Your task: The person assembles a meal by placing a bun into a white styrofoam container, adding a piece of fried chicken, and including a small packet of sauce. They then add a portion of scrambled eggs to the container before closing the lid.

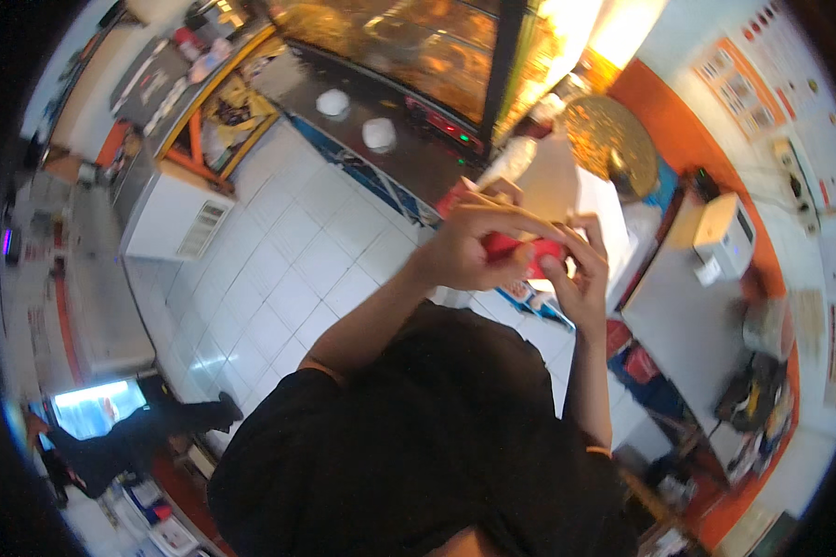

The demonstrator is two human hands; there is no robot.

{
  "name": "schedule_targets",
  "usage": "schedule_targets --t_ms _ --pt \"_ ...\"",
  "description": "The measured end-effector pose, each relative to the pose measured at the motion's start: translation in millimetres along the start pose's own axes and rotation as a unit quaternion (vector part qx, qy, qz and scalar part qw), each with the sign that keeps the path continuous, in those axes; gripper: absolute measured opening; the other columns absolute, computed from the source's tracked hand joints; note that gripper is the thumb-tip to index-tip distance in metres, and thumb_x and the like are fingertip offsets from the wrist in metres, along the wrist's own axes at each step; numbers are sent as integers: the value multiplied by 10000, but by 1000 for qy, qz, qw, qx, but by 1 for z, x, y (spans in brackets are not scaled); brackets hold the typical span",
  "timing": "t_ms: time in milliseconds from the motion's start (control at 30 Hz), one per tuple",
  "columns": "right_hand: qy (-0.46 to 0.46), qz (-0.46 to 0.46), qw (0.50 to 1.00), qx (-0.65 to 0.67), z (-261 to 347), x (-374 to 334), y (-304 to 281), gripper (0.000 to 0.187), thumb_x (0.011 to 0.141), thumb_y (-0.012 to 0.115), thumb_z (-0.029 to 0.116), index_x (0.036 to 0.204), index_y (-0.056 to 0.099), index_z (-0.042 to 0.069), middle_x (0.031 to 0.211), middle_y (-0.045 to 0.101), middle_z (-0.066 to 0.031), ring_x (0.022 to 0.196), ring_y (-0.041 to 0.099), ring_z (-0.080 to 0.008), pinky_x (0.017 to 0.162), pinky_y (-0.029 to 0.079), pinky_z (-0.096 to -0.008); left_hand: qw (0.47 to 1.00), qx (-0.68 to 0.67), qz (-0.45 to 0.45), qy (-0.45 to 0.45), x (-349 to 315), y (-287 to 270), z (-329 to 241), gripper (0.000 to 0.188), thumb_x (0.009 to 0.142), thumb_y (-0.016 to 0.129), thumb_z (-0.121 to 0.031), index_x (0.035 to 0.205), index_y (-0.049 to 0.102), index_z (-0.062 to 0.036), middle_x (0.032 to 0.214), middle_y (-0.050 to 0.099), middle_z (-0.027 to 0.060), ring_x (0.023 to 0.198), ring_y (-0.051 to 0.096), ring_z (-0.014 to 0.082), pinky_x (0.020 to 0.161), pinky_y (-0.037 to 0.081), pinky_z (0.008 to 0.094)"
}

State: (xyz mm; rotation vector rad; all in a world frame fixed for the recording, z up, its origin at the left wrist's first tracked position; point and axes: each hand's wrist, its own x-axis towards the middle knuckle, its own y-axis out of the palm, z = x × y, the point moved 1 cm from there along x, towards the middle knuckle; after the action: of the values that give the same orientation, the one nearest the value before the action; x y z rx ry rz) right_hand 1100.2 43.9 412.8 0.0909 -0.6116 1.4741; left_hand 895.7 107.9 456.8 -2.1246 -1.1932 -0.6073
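My left hand (469, 246) and my right hand (583, 271) are raised together in front of my chest, fingers bent. Between them is a small red object (541, 260), mostly covered by fingers, so its kind is unclear. Both hands grip it, the left from its left side and the right with thumb and fingers at its right end. Just beyond the hands lie a tan sheet-like piece (543, 172) and a white surface (599, 204).
A brightly lit glass display case (399, 42) stands ahead on a dark counter (297, 79) bearing two white round items. Ahead right is a round pan of orange food (594, 139). A grey table (687, 316) holds a small white machine (724, 237). Another person (125, 436) stands far left.
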Motion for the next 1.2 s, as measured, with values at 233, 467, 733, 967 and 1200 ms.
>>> schedule_targets --t_ms 233,467,733,967,1200 --pt "31 62 997 -19 17 0 0 345 920 755 213 1201 726 15 1109 541 -118 823 625 -211 674 521 -318 999 -43 -7 -2 1 -4 4 253 779 671 -16 1014 765 -1 602 549 -2 675 497 150 712 453 335" --pt "-61 60 991 -100 42 5 11 685 874 765 452 1377 576 28 1168 604 -175 884 694 -359 738 563 -421 989 -79 -29 -121 2 -6 3 333 762 627 9 1082 717 -2 670 586 36 617 519 94 637 444 270" --pt "-43 104 968 -226 15 -10 -13 758 799 810 511 1324 568 21 1137 629 -187 821 701 -366 684 592 -421 918 21 181 -352 -13 -53 9 237 990 688 -212 1072 647 7 1049 692 58 913 609 110 816 514 295" --pt "174 -26 975 135 -27 -33 -26 566 1025 558 494 1270 602 -14 1099 683 -114 965 647 -183 924 503 -360 895 -321 145 -274 -54 -71 20 339 971 688 -83 1281 593 19 1202 677 68 1119 648 158 967 522 320" --pt "303 -22 936 177 -67 -27 2 584 1130 320 423 1172 642 -61 1030 688 -106 952 590 -132 901 474 -307 761 -557 38 -329 -57 0 33 353 1071 552 -223 1350 553 -7 1234 677 82 1114 675 157 969 566 352"
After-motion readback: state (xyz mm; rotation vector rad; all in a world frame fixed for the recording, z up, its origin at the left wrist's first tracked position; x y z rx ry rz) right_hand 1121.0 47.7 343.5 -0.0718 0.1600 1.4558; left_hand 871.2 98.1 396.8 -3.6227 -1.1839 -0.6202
